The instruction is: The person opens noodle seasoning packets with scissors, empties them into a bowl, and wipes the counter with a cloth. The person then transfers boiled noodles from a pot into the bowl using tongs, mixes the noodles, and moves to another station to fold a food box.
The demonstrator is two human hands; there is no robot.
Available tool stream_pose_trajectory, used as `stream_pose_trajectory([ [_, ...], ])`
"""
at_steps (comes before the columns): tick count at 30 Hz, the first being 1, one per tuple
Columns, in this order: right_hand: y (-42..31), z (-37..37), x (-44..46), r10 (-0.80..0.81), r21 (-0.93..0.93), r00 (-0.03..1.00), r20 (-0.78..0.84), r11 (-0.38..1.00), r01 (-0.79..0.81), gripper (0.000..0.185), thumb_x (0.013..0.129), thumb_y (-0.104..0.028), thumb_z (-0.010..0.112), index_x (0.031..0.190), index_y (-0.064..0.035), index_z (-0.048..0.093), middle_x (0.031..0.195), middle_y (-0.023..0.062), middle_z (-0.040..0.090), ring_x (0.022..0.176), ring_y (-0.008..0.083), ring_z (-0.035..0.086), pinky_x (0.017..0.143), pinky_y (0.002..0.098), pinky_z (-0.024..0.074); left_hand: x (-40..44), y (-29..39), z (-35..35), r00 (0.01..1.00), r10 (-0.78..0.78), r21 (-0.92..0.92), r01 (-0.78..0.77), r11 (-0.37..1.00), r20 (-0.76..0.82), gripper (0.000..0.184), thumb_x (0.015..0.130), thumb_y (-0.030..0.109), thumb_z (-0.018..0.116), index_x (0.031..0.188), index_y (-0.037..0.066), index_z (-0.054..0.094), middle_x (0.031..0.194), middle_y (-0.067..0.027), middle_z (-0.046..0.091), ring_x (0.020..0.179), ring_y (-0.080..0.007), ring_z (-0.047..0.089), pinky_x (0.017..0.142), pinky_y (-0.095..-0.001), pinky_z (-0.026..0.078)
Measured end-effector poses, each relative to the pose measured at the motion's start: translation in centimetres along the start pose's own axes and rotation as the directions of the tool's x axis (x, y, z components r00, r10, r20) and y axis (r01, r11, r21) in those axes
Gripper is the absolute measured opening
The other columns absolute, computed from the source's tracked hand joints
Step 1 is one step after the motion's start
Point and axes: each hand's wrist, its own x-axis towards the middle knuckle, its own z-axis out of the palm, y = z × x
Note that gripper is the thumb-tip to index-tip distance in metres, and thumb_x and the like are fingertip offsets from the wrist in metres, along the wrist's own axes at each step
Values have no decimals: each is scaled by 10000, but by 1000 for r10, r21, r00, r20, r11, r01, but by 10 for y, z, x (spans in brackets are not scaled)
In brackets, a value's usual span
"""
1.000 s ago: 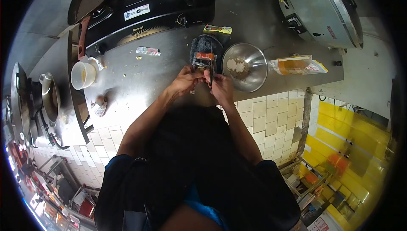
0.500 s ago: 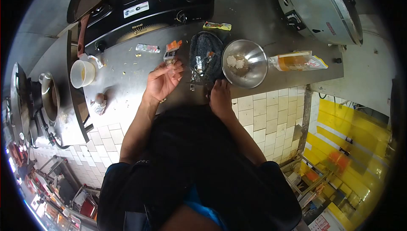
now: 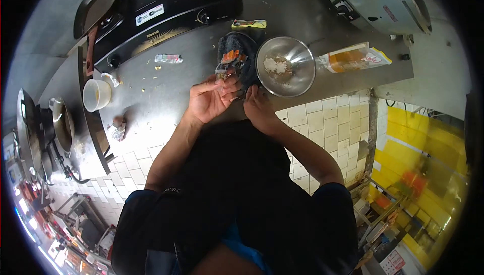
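My left hand (image 3: pixel 213 98) is closed, pinching a small orange and silver sachet (image 3: pixel 230 59) by its lower end. The sachet is over a dark grey cloth (image 3: pixel 247 68) on the steel counter. My right hand (image 3: pixel 258 106) rests at the counter's front edge beside the cloth's lower end, its fingers bent together; what they hold, if anything, is hidden. Just right of the cloth stands a steel mixing bowl (image 3: pixel 302 79) with pale powder (image 3: pixel 276 65) and some brownish powder in it.
A bag of orange-brown contents (image 3: pixel 353 59) lies right of the bowl. Behind are a gas stove (image 3: pixel 176 17), a yellow packet (image 3: pixel 249 23) and a large grey cooker (image 3: pixel 373 2). At left are a torn silver wrapper (image 3: pixel 168 58), a plastic tub (image 3: pixel 97 95) and scattered crumbs.
My left hand has moved right with the sachet, from the bare counter to over the cloth, close to my right hand. The whole view has shifted slightly.
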Motion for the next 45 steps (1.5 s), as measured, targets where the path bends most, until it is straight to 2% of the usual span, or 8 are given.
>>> stream_pose_trajectory([
  [8,18,-18,18,91,588,994,-54,808,-42,99,881,-122,634,963,-68,630,849,118,637,751,286,655,632,408,530,3,-7,0,998,-43,-19,42,999,-47,317,823,93,629,1095,30,479,791,11,428,699,-86,416,588,-211,361],
  [12,50,-96,39,276,940,958,-73,339,-27,323,879,-107,700,1180,-40,605,1107,102,679,916,198,684,686,340,547,11,-11,9,979,-186,-49,183,982,-83,289,791,81,636,1027,48,472,764,5,450,669,-78,417,528,-175,370],
  [14,71,-102,44,148,934,988,-34,-347,84,498,904,-134,695,1363,-63,515,1299,92,619,1087,172,630,816,303,546,18,-18,1,970,-238,-49,235,971,-45,300,791,96,627,1046,43,477,773,5,440,674,-75,413,537,-175,366],
  [20,127,-97,43,-288,975,954,79,-178,-135,414,908,-71,672,1310,-47,575,1331,96,601,1194,171,579,956,295,507,46,-35,-11,898,-436,20,436,900,57,324,788,125,615,1067,25,486,766,2,429,679,-71,414,508,-179,355],
  [30,138,-68,-2,243,972,943,229,2,-237,199,937,-41,644,1128,13,665,1019,69,718,888,104,663,815,250,532,80,-54,-5,866,-467,216,497,840,-176,546,944,514,496,1260,70,522,884,-57,584,765,-136,531,687,-291,436],
  [34,140,-54,-7,396,960,882,254,-213,-181,213,973,-90,614,1149,27,639,1000,91,703,885,123,664,812,279,580,83,-67,-9,950,-8,683,231,693,-313,464,998,428,496,1283,63,510,984,-104,621,842,-140,576,720,-310,482],
  [42,125,-45,2,494,925,782,379,-208,-317,253,1015,-160,546,1136,57,595,1007,115,680,911,164,669,809,317,589,100,-87,-32,920,233,748,-90,-658,315,324,901,38,567,1211,-44,520,823,-211,661,670,-403,657,649,-489,512],
  [45,120,-39,9,473,862,770,428,44,-505,359,1039,-268,493,1167,61,555,1033,172,668,991,288,661,876,387,535,112,-90,-13,968,134,855,249,-456,-211,386,824,70,624,1150,-108,519,1122,-359,576,922,-444,631,778,-459,542],
])
